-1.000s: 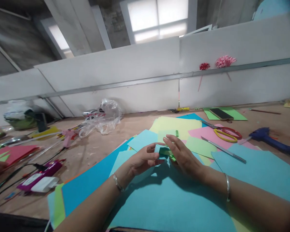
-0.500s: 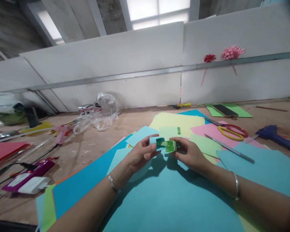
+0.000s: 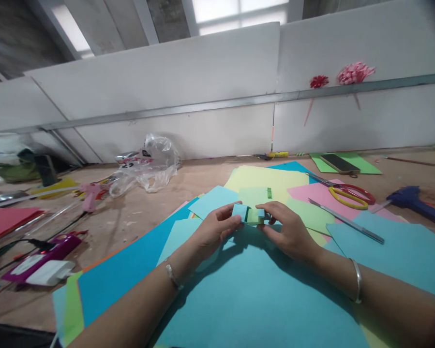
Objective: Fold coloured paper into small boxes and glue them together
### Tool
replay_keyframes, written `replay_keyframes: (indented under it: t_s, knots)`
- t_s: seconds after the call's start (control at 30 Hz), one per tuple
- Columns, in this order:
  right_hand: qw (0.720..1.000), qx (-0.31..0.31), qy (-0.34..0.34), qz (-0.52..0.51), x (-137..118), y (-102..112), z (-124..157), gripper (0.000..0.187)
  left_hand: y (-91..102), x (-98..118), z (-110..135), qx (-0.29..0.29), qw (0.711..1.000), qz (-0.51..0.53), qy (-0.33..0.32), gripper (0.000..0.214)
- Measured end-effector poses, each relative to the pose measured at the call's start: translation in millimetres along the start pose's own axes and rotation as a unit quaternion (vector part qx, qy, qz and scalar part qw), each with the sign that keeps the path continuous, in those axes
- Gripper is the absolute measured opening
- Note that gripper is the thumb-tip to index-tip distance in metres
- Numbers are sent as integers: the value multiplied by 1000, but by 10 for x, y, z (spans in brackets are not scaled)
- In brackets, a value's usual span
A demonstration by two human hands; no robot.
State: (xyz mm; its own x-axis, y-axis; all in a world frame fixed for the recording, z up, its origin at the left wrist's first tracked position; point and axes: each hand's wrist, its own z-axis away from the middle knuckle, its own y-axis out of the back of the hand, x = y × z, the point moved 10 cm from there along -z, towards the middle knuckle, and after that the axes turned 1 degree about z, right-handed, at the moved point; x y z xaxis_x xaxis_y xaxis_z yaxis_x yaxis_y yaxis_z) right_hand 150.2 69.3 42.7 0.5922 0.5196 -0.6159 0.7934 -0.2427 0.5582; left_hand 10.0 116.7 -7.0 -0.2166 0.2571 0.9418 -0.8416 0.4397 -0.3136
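Note:
Between my two hands is a small folded paper piece (image 3: pixel 253 216), with blue squares at its ends and light green in the middle. My left hand (image 3: pixel 222 223) pinches its blue left end between thumb and fingers. At the right end my right hand (image 3: pixel 284 226) grips it near a small blue flap, fingertips partly hidden behind. Both hands are held just above a large light blue sheet (image 3: pixel 261 295), on which their shadows fall. Behind the piece, a pale green sheet bears a small dark green paper strip (image 3: pixel 269 193).
Scissors (image 3: pixel 351 193), a metal pen-like tool (image 3: pixel 348 221) and a blue glue gun (image 3: pixel 416 203) lie to the right. A phone (image 3: pixel 339 163) rests on green paper. Leftward are a pink glue gun (image 3: pixel 91 195), a plastic bag (image 3: pixel 150 164) and a purple power strip (image 3: pixel 45 258).
The paper piece has been turned and its parts brought closer together, so the open gap between blue and green is no longer seen. My hands stay in nearly the same place.

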Motion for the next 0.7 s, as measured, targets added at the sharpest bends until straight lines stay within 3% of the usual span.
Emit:
replay_keyframes:
  t_s: [0.2,0.43,0.6,0.7]
  knots:
    - [997,18,61,38,-135,35,26,27,-24,-3,-2,-20,998,-58,-11,49]
    - [994,46,75,58,-162,88,28,26,-177,65,40,-78,987,-131,-43,33]
    - [981,47,170,80,-416,48,103,28,-128,68,36,-28,982,-176,-61,23]
    - [983,46,153,95,-363,25,106,28,-141,46,34,-27,977,-203,-58,17]
